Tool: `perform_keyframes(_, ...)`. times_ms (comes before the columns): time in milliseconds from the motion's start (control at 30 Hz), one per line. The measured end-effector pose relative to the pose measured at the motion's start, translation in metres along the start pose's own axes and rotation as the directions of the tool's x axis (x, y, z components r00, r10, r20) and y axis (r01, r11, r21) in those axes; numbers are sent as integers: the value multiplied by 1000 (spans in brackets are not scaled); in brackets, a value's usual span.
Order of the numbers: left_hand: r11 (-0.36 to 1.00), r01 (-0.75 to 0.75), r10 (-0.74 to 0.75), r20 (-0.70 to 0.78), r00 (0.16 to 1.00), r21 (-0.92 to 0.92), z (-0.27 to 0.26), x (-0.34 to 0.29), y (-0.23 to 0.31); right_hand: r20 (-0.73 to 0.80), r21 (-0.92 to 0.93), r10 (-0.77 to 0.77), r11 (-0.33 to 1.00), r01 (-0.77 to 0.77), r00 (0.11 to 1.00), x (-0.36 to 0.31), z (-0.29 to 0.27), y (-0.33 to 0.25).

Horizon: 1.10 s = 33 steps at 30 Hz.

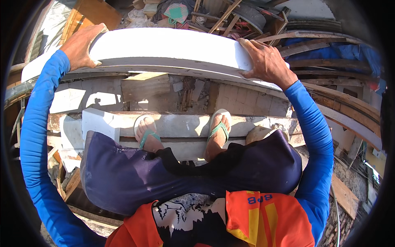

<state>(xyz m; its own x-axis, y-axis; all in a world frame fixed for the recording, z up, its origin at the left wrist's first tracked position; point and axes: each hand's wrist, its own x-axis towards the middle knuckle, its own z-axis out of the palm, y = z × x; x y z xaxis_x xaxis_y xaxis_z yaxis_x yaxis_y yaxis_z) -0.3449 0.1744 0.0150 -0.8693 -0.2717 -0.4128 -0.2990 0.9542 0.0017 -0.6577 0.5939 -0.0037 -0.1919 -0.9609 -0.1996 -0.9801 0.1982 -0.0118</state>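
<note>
A long white block [164, 45], brightly lit on top, stretches across the upper part of the head view. My left hand [82, 46] grips it near its left end, thumb on the near side and fingers over the far side. Near the right end, my right hand [267, 61] clasps it the same way, its thumb against the near face. Both arms reach forward, in blue sleeves. More white surface [35, 71] shows left of my left hand; I cannot tell whether it belongs to the same block. The block's underside lies in shadow.
My feet, in green-strapped flip-flops [220, 131], stand on planks [177, 125]. A white piece [98, 123] lies by my left foot. Beyond the block are scrap timber [225, 17], an orange-brown board [91, 18] and blue sheeting [349, 51]. Long beams [349, 101] run along the right.
</note>
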Motion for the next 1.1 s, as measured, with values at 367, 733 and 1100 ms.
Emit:
perform_keyframes(367,996,-87,87,-73,994,-8,4,14,-13,29,38,66,997,-67,997,-15,4,7)
perform_keyframes(733,949,-67,103,104,989,-307,6,12,-55,118,519,750,513,-684,651,-304,-65,21)
perform_keyframes(1100,975,-119,126,24,992,-188,-30,22,54,630,533,721,-131,-836,289,-573,232,61)
